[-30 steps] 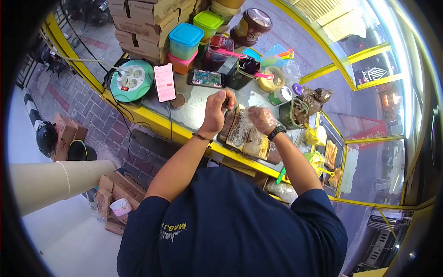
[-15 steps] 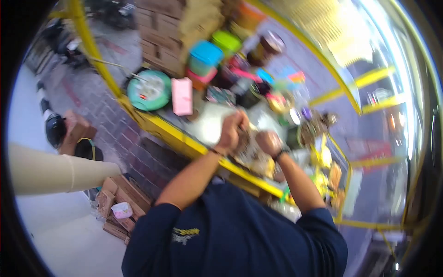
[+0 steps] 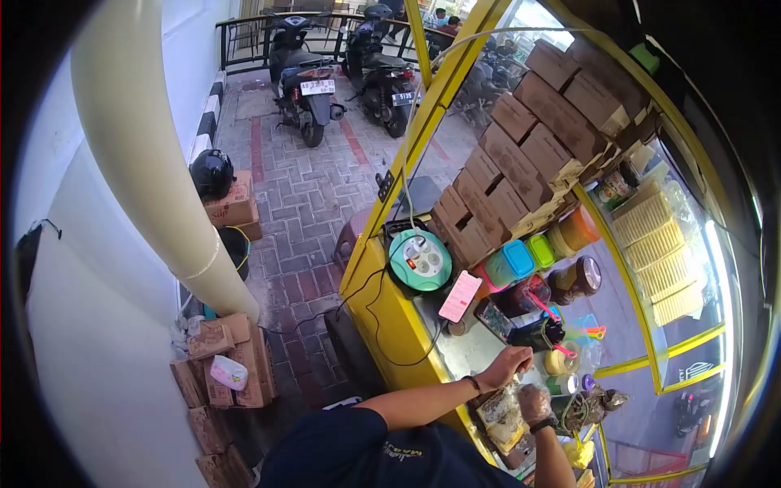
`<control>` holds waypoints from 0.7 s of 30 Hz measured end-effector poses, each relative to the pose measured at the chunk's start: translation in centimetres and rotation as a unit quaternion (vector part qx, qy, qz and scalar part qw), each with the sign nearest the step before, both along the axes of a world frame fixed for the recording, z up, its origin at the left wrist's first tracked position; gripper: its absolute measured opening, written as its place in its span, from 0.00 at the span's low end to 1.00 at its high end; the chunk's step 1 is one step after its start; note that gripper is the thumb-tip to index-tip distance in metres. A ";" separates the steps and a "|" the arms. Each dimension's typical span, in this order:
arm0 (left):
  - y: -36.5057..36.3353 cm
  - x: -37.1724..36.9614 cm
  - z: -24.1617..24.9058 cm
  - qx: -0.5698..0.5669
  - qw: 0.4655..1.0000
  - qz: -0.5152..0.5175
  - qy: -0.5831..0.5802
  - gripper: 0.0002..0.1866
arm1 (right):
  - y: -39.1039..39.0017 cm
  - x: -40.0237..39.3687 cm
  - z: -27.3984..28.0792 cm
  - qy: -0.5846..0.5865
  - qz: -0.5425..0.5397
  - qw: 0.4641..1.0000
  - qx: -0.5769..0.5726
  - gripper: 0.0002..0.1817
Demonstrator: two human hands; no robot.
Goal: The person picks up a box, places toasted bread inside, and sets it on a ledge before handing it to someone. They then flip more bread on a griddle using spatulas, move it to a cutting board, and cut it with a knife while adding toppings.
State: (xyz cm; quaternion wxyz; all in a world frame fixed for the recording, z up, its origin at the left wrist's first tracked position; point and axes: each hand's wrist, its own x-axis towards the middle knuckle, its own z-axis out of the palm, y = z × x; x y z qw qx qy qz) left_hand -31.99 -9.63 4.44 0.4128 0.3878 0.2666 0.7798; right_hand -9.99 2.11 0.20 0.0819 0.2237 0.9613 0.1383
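Note:
My left hand (image 3: 506, 368), a dark band at its wrist, is above the counter with its fingers curled closed; whatever is in them is too small to make out. Close by, my right hand (image 3: 534, 404) wears a thin clear plastic glove and a dark wristband. Its fingers are curled too, and their tips are hard to see. Below and between both hands lies bread (image 3: 503, 419) with a dark crumbly topping, its lower part yellowish. A phone (image 3: 493, 320) with a lit screen and a pink-white card-like panel (image 3: 460, 296) stand beyond my left hand.
A green cable reel (image 3: 420, 259) sits at the corner of the yellow cart (image 3: 376, 325). Stacked brown boxes (image 3: 508, 167), lidded tubs (image 3: 510, 263) and a dark-lidded jar (image 3: 576, 279) line the back. Yellow frame bars surround the counter; a black cable hangs down its side.
My view has swung left and up, bringing parked motorbikes and the box stack into sight. Both hands stay close together over the counter; the bread shows more clearly.

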 end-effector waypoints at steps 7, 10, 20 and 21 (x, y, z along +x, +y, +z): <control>-0.8 -0.1 -0.3 -0.001 0.999 -0.042 -0.002 0.27 | -1.3 1.3 -1.2 -0.049 -0.013 0.999 0.001 0.08; -0.7 -0.1 -0.4 -0.030 0.996 -0.082 -0.015 0.28 | -2.9 0.7 -0.6 0.145 -0.141 0.970 -0.135 0.11; -0.7 0.4 -0.5 -0.017 0.993 -0.104 -0.054 0.27 | -5.2 0.2 1.4 0.055 -0.107 0.988 -0.095 0.13; -0.8 0.0 -0.4 -0.016 0.993 -0.109 -0.046 0.28 | -4.9 0.9 0.8 0.046 -0.093 0.992 -0.068 0.12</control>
